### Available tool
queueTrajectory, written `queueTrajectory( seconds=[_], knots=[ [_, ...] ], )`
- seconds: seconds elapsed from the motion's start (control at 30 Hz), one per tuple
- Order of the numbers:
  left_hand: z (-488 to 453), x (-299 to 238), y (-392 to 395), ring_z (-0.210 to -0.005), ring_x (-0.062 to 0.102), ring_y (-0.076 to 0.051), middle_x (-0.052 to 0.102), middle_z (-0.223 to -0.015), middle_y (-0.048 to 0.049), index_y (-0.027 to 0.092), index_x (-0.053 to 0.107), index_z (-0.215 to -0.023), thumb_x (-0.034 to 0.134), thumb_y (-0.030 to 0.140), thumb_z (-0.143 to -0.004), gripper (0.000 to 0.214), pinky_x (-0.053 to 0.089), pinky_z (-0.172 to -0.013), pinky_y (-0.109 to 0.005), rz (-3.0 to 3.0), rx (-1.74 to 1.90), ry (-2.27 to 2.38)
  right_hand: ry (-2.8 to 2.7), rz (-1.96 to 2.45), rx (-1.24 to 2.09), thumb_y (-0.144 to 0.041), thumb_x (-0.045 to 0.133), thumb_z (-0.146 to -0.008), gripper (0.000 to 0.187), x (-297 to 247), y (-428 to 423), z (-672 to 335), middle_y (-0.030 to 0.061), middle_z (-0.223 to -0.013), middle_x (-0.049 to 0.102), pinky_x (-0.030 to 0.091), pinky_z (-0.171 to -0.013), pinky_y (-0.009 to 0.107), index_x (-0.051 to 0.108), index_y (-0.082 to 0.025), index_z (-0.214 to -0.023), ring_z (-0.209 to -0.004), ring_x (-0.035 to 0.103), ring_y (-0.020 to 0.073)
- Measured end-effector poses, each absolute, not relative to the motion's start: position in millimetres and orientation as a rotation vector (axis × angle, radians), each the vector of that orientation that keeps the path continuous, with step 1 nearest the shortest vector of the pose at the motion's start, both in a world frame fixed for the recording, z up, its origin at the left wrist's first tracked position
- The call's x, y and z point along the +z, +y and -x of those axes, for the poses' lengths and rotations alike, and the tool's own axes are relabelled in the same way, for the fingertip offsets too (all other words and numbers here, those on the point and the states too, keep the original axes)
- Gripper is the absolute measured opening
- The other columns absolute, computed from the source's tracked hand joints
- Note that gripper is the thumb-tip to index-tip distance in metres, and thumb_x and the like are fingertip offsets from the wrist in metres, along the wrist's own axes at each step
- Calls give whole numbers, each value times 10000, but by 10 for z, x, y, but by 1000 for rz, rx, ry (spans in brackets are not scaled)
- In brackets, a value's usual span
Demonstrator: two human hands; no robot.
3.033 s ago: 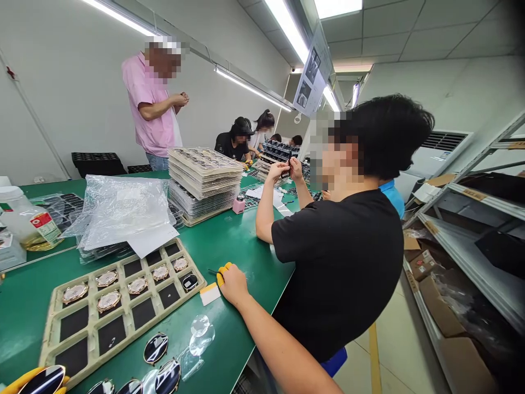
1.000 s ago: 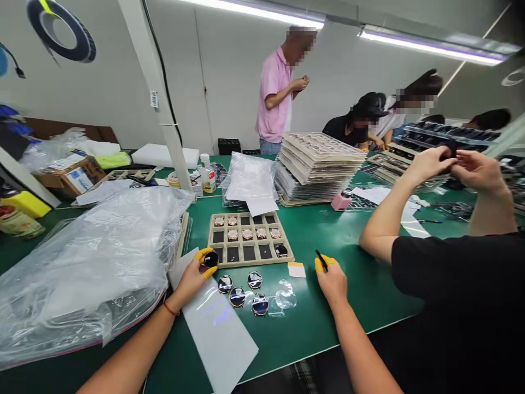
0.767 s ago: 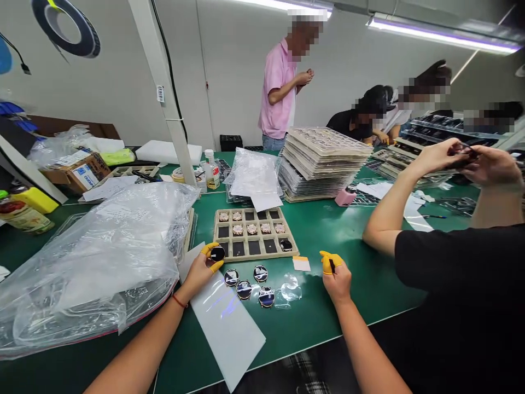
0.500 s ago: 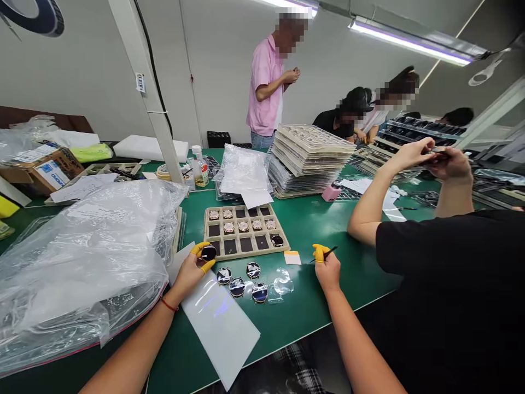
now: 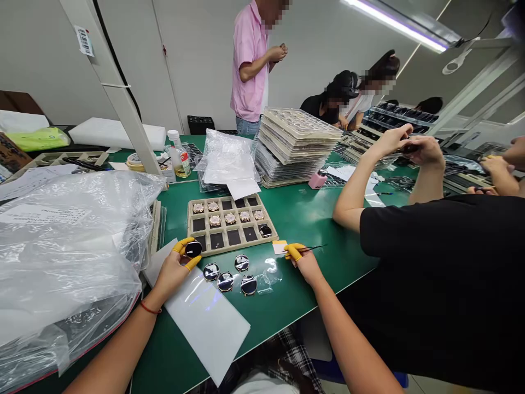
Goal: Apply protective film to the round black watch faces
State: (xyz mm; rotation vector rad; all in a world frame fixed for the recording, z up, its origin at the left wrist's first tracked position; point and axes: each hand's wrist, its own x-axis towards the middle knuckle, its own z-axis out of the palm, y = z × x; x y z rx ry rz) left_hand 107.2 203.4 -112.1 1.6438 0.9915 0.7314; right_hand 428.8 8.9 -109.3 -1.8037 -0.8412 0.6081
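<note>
My left hand [image 5: 171, 271], in yellow finger cots [image 5: 193, 263], is closed on a round black-glass watch head [image 5: 193, 250] at the near left corner of the beige compartmented tray [image 5: 241, 248]; I cannot tell whether it touches the tray. My right hand [image 5: 307, 262], well apart from the left, grips thin dark tweezers [image 5: 315, 248], just beside a small white-and-yellow pad [image 5: 279, 246]. I judge the watch head light and stiff, its glass slippery and easily smudged or scratched, so I would pinch it by the rim. To its right, four metal-rimmed black watch heads [image 5: 225, 282] lie on the green table [image 5: 303, 219]. On the far left, a clear bottle [image 5: 178, 160] wears a red-and-white label and a white post [image 5: 118, 98] a barcode sticker [image 5: 84, 41]; neither is legible to me.
</note>
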Motion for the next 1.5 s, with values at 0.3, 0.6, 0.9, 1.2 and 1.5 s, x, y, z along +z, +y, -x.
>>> queueTrajectory(
  seconds=[0.3,0.6,0.9,1.2,1.5],
  knots=[
    [-1061,-1138,2037,-970,630,-237,608,-1156,-90,208,462,-1236,705,413,-680,640,488,-904,-398,-1632,745,994,-924,1718,820,-544,557,-715,390,-1119,119,-4111,42,-652,635,453,-486,248,643,-164,-736,-551,583,145],
    [-1072,-1093,2025,-981,621,-240,599,-1170,-83,219,463,-1228,695,414,-687,620,473,-924,-417,-1641,732,997,-971,1709,762,-451,563,-731,275,-1201,127,-4159,20,-667,607,456,-562,271,636,-191,-679,-576,547,143],
    [-1073,-1091,2016,-1020,615,-266,634,-1108,-89,214,456,-1210,717,423,-659,644,452,-953,-454,-1608,718,1010,-1020,1699,804,-428,554,-772,261,-1206,89,-4183,13,-663,601,427,-529,249,658,-188,-771,-573,538,136],
    [-1078,-1080,2019,-1005,623,-263,640,-1099,-91,211,460,-1214,718,414,-653,650,462,-939,-452,-1603,728,1019,-972,1704,792,-433,529,-764,268,-1254,103,-4192,9,-631,566,400,-502,244,622,-185,-727,-558,525,135],
    [-1070,-1067,1997,-1006,624,-259,637,-1111,-88,221,463,-1225,709,407,-670,635,475,-926,-436,-1618,721,1028,-977,1707,805,-421,529,-748,254,-1135,110,-4150,5,-629,550,392,-508,246,582,-188,-665,-558,509,130]
  ],
)
